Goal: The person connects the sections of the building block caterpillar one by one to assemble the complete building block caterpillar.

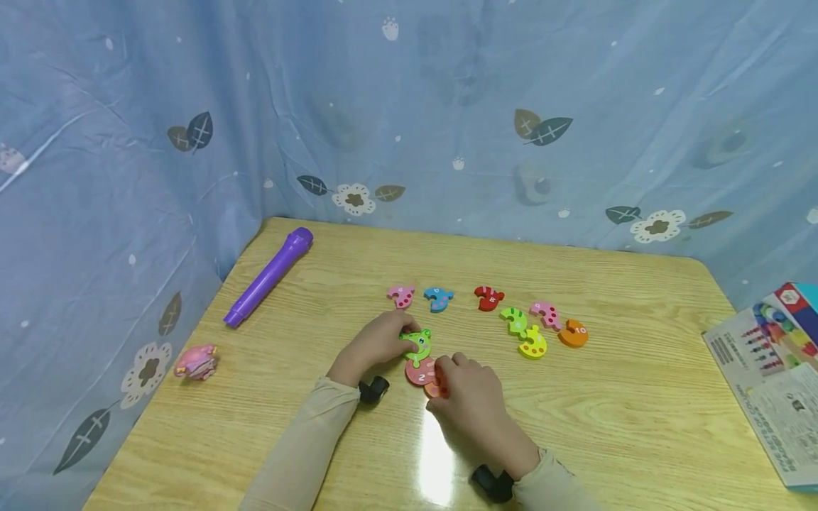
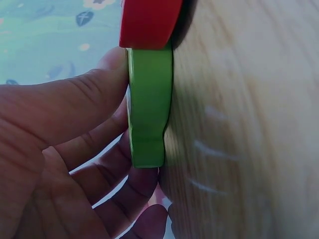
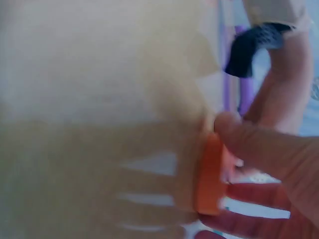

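My left hand (image 1: 375, 342) grips a green puzzle piece (image 1: 418, 345) shaped like an animal's head with an eye. In the left wrist view, the thumb and fingers pinch the edge of this green piece, which stays flat on the wood. A red piece marked 2 (image 1: 417, 374) touches it on the near side. Next to that, an orange piece (image 1: 433, 389) is pinched by my right hand (image 1: 474, 399), whose fingers partly cover it. From the right wrist, the thumb and fingers show on either side of the orange edge.
Beyond the hands lie loose number pieces: pink (image 1: 401, 296), blue (image 1: 438, 299), red (image 1: 488, 298), green (image 1: 514, 321), yellow (image 1: 532, 343), another pink (image 1: 545, 313) and orange (image 1: 574, 333). A purple microphone (image 1: 268, 279) and a pink toy (image 1: 196, 362) are left; a box (image 1: 760, 383) stands right.
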A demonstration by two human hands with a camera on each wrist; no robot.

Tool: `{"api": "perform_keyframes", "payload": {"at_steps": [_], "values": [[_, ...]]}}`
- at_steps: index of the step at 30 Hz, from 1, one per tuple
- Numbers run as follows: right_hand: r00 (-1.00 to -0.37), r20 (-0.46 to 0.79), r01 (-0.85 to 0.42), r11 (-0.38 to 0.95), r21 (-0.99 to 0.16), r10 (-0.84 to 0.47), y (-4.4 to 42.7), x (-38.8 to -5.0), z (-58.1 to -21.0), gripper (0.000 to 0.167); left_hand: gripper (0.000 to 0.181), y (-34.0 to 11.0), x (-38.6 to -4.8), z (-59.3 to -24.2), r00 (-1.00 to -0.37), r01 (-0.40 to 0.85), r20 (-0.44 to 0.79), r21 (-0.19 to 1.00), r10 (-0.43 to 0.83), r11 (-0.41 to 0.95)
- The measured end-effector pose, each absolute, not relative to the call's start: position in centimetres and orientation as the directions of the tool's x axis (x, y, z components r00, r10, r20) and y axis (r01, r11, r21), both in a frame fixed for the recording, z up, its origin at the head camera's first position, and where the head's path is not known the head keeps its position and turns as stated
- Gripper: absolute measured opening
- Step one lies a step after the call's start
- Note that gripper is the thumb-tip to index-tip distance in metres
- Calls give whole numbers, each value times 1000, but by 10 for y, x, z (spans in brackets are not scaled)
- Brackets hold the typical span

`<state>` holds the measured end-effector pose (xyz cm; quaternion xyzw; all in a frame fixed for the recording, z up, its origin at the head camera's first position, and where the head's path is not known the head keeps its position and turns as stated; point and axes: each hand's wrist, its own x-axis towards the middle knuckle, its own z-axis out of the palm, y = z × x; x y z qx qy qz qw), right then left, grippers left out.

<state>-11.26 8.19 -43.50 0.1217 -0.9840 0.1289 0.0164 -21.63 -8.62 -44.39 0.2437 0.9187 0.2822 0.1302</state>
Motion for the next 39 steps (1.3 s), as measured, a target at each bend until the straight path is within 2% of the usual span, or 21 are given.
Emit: {"api": "perform_keyframes", "payload": {"at_steps": [3, 13, 20, 23, 27, 33, 39], "values": [[-967, 59, -253, 925, -283, -246, 89, -120, -427, 54, 27, -86, -217, -442, -844, 388, -88, 580, 529, 716], [-976, 75, -216, 935, -281, -203, 125, -169, -398, 42, 28, -84, -221, -440, -841, 398, -77, 583, 536, 708], [-985, 80, -169, 938, -304, -152, 150, -177, -398, 41, 29, -89, -221, -436, -847, 386, -89, 575, 524, 722], [-975, 106, -221, 924, -313, -197, 157, -180, -400, 40, 29, -92, -221, -435, -853, 370, -100, 577, 512, 728], [-936, 121, -352, 888, -295, -330, 153, -196, -401, 39, 29, -93, -221, -436, -856, 357, -103, 589, 506, 725], [-856, 92, -516, 827, -224, -509, 121, -233, -399, 42, 28, -92, -221, -440, -845, 373, -90, 606, 526, 703], [-806, 9, -584, 793, -173, -592, 85, -263, -404, 46, 27, -88, -219, -443, -826, 414, -65, 603, 560, 682]]}}
